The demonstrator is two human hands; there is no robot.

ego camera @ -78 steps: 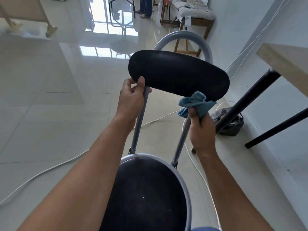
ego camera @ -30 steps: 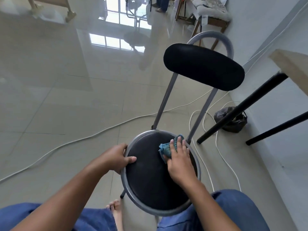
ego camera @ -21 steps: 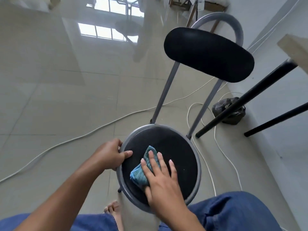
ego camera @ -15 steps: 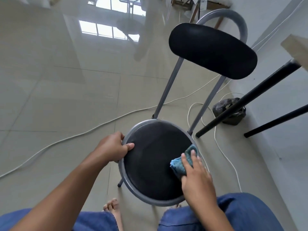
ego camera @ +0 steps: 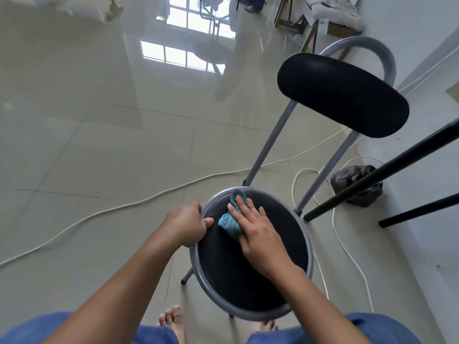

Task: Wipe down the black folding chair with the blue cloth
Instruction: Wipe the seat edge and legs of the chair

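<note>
The black folding chair (ego camera: 283, 244) stands in front of me, with a round black seat in a grey metal rim and an oval black backrest (ego camera: 342, 95) on grey tubes. My left hand (ego camera: 186, 223) grips the seat's left rim, thumb on the black pad. My right hand (ego camera: 258, 232) lies flat with fingers spread and presses the bunched blue cloth (ego camera: 231, 217) onto the far left part of the seat. The hand covers most of the cloth.
White cables (ego camera: 124, 207) run across the glossy tiled floor left of and behind the chair. Black table legs (ego camera: 372, 182) slant at the right, with a dark bag (ego camera: 355, 184) by the wall. My bare feet (ego camera: 171, 321) are under the seat's near edge.
My right hand has swept the cloth from the seat's right edge over to its far left part. My left hand keeps its hold on the left rim.
</note>
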